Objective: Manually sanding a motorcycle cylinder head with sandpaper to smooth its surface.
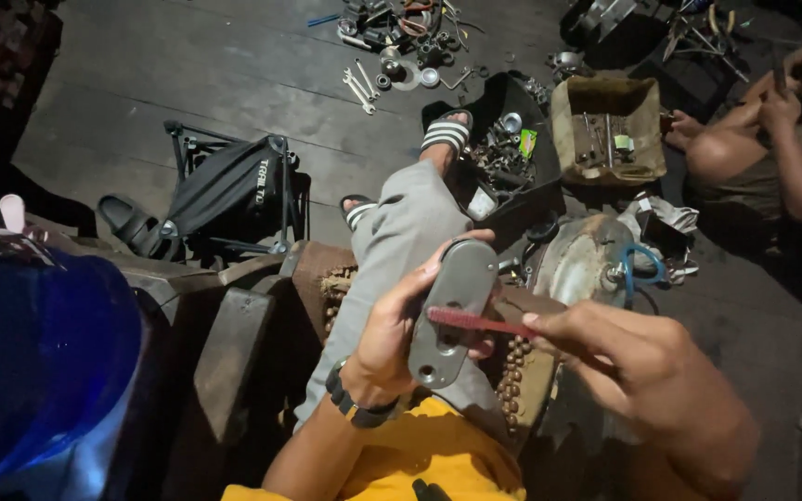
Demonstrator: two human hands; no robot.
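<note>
**Brush on the cover plate, hand to hand**

The left hand [392, 325] was wrapped around a grey oblong metal cover [452, 311], thumb along its near edge and fingers curled behind, holding it upright over the lap. And there was the right hand [647, 371], closed on the handle of a red brush [475, 322], bristles laid flat across the cover's middle. Contact was clear; how much of the plate had been scrubbed could not be told, for its face looked evenly dull grey, no clean patch set apart from a dirty one. By that showing the brushing sat somewhere mid-way, the lower end near the bolt hole not yet under the bristles.

Outward: a grey trouser leg ran down to a striped sandal [446, 133] on the dark wooden floor [187, 74]. Beside it stood a black tray of small parts [503, 153], a cardboard box [605, 125], scattered wrenches [361, 88]. Another person [772, 148] sat at the far right.
</note>
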